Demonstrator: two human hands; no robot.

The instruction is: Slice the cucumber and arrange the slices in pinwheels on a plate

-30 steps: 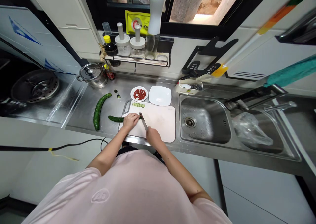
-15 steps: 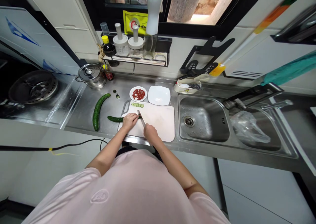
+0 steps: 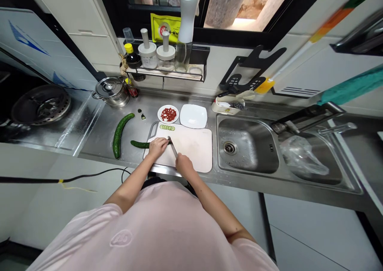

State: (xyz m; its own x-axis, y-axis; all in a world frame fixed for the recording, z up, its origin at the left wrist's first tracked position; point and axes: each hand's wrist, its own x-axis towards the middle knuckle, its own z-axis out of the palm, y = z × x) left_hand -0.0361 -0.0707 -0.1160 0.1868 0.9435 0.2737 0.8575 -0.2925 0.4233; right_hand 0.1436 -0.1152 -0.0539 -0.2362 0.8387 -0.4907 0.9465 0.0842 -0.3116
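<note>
My left hand (image 3: 158, 147) is closed over a cucumber (image 3: 139, 144), whose uncut end sticks out to the left past the cutting board. The white cutting board (image 3: 191, 153) lies under both hands. In my right hand (image 3: 184, 164) is the handle of a knife (image 3: 173, 146); its blade stands at the cucumber's cut end, close by the left fingertips. A row of cucumber slices (image 3: 167, 127) rests near the board's back edge. Farther left, a second, whole cucumber (image 3: 119, 137) lies on the steel counter.
Behind the board stand a plate of chopped red pieces (image 3: 168, 114) and a white square dish (image 3: 193, 116). Cucumber end scraps (image 3: 143, 116) lie back left. A lidded pot (image 3: 111, 91) is near the wall. To the right is the sink (image 3: 248, 151), with a plastic bag (image 3: 302, 155) beyond.
The knife blade and my right hand have shifted very slightly to the right. My left hand stays on the cucumber.
</note>
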